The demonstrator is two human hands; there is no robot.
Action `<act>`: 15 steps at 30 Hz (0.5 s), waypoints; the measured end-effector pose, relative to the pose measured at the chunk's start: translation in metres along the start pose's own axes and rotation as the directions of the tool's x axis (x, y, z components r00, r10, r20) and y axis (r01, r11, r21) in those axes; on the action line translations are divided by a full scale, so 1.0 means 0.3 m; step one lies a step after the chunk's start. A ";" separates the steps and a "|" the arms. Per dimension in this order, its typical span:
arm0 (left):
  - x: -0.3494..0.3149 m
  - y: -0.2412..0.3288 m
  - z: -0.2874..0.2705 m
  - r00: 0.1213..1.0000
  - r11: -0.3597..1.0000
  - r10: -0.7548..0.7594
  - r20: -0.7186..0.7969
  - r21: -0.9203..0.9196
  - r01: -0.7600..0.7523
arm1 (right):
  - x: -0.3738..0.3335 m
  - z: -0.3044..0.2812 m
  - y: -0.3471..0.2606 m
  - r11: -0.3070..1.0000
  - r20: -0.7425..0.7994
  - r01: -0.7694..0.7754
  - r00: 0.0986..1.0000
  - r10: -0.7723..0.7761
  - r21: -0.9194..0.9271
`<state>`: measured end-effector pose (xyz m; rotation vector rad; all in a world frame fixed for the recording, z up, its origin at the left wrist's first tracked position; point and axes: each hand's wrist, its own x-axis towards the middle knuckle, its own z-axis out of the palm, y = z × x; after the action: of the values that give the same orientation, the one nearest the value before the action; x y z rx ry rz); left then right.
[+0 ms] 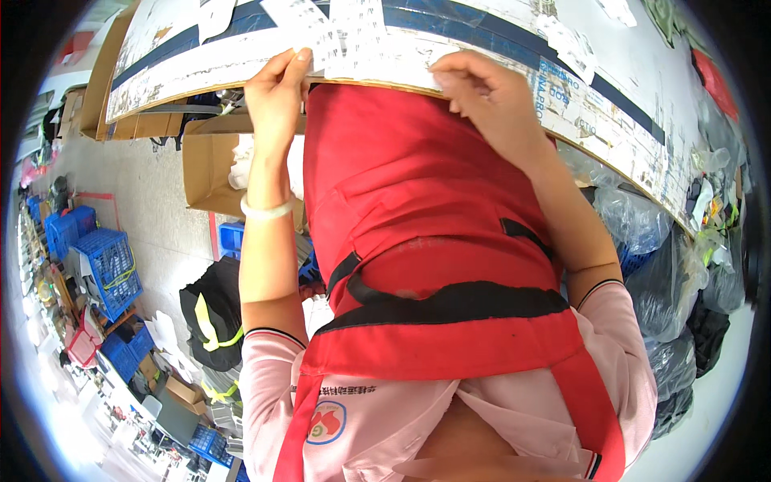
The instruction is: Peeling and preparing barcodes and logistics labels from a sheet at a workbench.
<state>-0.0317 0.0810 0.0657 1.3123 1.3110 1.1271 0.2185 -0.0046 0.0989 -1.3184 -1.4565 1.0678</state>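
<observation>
My left hand [277, 92] is at the near edge of the worktable, its thumb and forefinger pinched at the border of a white strip of printed labels [309, 28]. A second white label sheet [359, 36] lies against that strip, just to its right. Farther right, my right hand [494, 100] hovers over the table's front edge with its fingers curled in. Whatever its fingertips may hold is too small to make out. Both forearms reach forward past my red apron [418, 185].
The scuffed white worktable [450, 56] carries dark blue tape bands. An open cardboard box [205, 173] stands below its left part. Clear plastic bags [671, 281] are heaped at the right. Blue crates [108, 269] and a black bag [213, 309] sit on the floor at left.
</observation>
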 end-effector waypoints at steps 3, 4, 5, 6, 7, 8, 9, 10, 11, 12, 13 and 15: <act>-0.131 0.047 0.027 0.992 0.993 -0.082 0.098 -0.072 0.089 | -0.013 0.065 -0.032 0.999 0.044 -0.039 0.998 0.040 -0.019; -0.175 0.058 0.035 0.984 0.986 -0.120 0.134 -0.102 0.134 | -0.013 0.081 -0.040 0.997 0.105 -0.068 0.992 0.071 -0.034; -0.215 0.040 0.047 0.976 0.987 -0.055 0.212 -0.138 0.086 | -0.013 0.093 -0.031 0.994 0.152 -0.107 0.983 0.101 0.033; -0.258 0.013 0.056 0.959 0.983 0.014 0.284 -0.178 0.038 | -0.023 0.096 -0.027 0.994 0.156 -0.105 0.983 0.099 0.031; -0.284 -0.006 0.060 0.938 0.971 0.028 0.345 -0.232 0.056 | -0.036 0.100 -0.017 0.990 0.216 -0.143 0.967 0.137 0.015; -0.299 -0.014 0.064 0.937 0.957 -0.024 0.347 -0.264 0.122 | -0.047 0.104 -0.014 0.984 0.274 -0.180 0.946 0.174 -0.004; -0.293 -0.018 0.070 0.957 0.927 -0.059 0.284 -0.340 0.158 | -0.070 0.116 -0.028 0.974 0.281 -0.219 0.940 0.194 0.059; -0.274 -0.024 0.077 0.970 0.890 -0.099 0.223 -0.417 0.187 | -0.087 0.123 -0.021 0.974 0.287 -0.217 0.938 0.193 0.056; -0.240 -0.036 0.062 0.985 0.935 -0.064 0.158 -0.336 0.115 | -0.110 0.128 0.001 0.987 0.287 -0.159 0.946 0.153 -0.001; -0.198 -0.045 0.044 0.995 0.969 -0.023 0.096 -0.244 0.046 | -0.127 0.125 0.023 0.994 0.290 -0.098 0.951 0.110 -0.056; -0.152 -0.023 0.037 0.998 0.997 0.038 0.058 -0.076 -0.033 | -0.135 0.120 0.036 0.990 0.296 -0.118 0.945 0.137 -0.083; -0.076 -0.045 0.035 0.999 1.000 -0.005 0.040 0.013 0.004 | -0.151 0.119 0.053 0.993 0.282 -0.089 0.953 0.110 -0.083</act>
<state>-0.0232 0.0581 0.0511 1.3343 1.2936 1.0853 0.1903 -0.0500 0.0722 -1.3388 -1.6660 1.3291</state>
